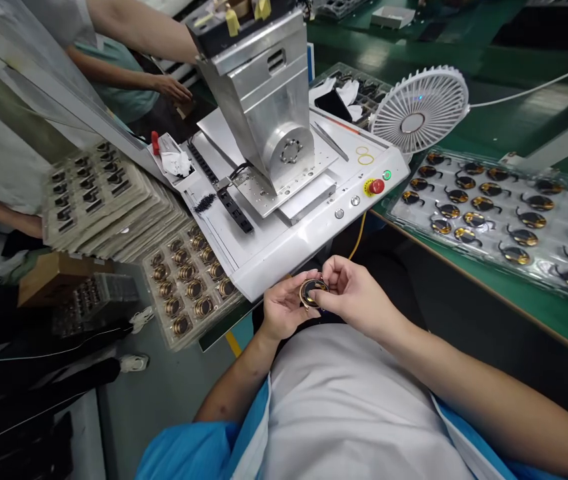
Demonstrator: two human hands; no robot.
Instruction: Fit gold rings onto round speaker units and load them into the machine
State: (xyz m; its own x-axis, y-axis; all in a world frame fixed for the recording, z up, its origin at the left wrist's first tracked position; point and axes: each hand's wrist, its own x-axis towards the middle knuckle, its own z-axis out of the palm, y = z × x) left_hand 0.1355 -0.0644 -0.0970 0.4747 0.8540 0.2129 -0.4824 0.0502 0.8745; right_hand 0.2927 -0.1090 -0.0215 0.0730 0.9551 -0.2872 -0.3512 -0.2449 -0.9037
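Close to my body, in front of the white machine, both my hands hold one small round part [313,292] with a gold rim and a dark face. My left hand [284,308] is closed round its left edge. My right hand [351,293] pinches it from the right, the thumb lying on the dark face. The fingertips cover part of its rim. A clear tray of similar gold-rimmed round parts [187,293] lies to the left. On the right stands another clear tray of dark round parts with tails [474,200].
A machine with a metal head [284,100] and a red button [377,186] stands ahead. Beside it are a white fan [417,113], tweezers [331,140] and a black slotted strip [234,210]. Stacked trays [99,213] rise at left. Another person's hand [174,88] shows behind.
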